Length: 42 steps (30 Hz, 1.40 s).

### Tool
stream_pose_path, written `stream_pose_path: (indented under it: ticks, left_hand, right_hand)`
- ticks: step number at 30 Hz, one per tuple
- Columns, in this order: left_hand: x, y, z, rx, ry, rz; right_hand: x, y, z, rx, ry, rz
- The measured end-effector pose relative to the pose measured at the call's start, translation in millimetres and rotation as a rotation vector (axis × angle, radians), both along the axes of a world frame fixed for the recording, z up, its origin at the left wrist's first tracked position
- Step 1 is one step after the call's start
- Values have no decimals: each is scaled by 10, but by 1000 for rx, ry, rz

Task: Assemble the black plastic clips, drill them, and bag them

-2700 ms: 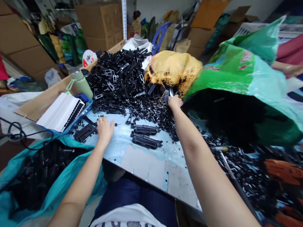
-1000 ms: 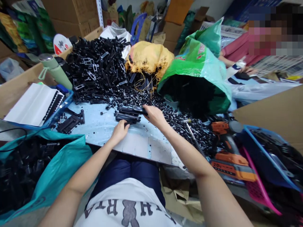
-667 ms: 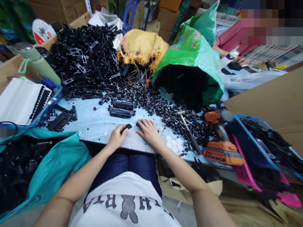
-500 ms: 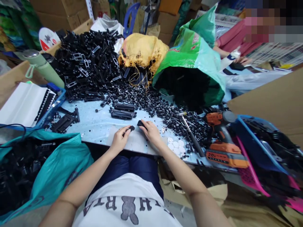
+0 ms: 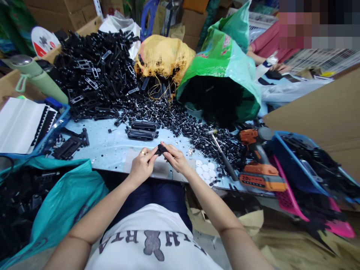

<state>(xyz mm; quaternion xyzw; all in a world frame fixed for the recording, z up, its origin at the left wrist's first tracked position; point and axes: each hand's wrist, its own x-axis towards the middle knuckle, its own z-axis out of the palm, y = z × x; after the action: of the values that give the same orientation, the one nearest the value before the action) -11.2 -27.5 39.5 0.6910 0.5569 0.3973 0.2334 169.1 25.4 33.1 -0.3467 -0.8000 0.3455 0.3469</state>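
Observation:
My left hand (image 5: pixel 144 165) and my right hand (image 5: pixel 177 159) meet over the front edge of the table (image 5: pixel 112 148). Each is closed on a small black plastic part, and the two black parts (image 5: pixel 161 150) touch between my fingertips; I cannot tell whether they are joined. Fingers hide much of both. Just beyond my hands, two long black plastic assemblies (image 5: pixel 142 133) lie side by side. A heap of small black knobs with metal pins (image 5: pixel 194 129) spreads behind them, and white discs (image 5: pixel 205 170) lie to the right of my right hand.
A hammer (image 5: pixel 223 155) and an orange cordless drill (image 5: pixel 260 161) lie at the right, beside a blue basket (image 5: pixel 303 137). Behind are a pile of black parts (image 5: pixel 95 71), a yellow sack (image 5: pixel 165 56) and a green sack (image 5: pixel 222 63). A co-worker's sleeve (image 5: pixel 267 41) shows at upper right.
My hands have come together, bringing the two black parts from a short gap apart into contact. The whole view has shifted slightly.

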Motion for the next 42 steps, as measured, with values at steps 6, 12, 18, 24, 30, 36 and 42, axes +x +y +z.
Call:
stream_pose_path:
  ticks: [6, 12, 18, 24, 30, 36, 42]
  left_hand:
    - [77, 43, -73, 128, -109, 124]
    - [100, 101, -74, 166, -134, -5]
    - [229, 125, -4, 293, -232, 216]
    - [124, 200, 37, 299, -194, 117]
    - [161, 170, -275, 143, -186, 217]
    - [83, 160, -434, -13, 348, 8]
    - [123, 383, -303, 115, 760, -486]
  right_hand:
    - [-67, -25, 74, 98, -2, -91]
    - [-126, -44, 76, 51, -15, 9]
    - [-378, -234, 31, 110, 139, -269]
    - [-440, -261, -19, 163, 155, -309]
    - [-445, -112, -234, 55, 50, -208]
    - [486, 1014, -161, 78, -437, -487]
    - [1644, 1998, 72, -267, -1024, -1233]
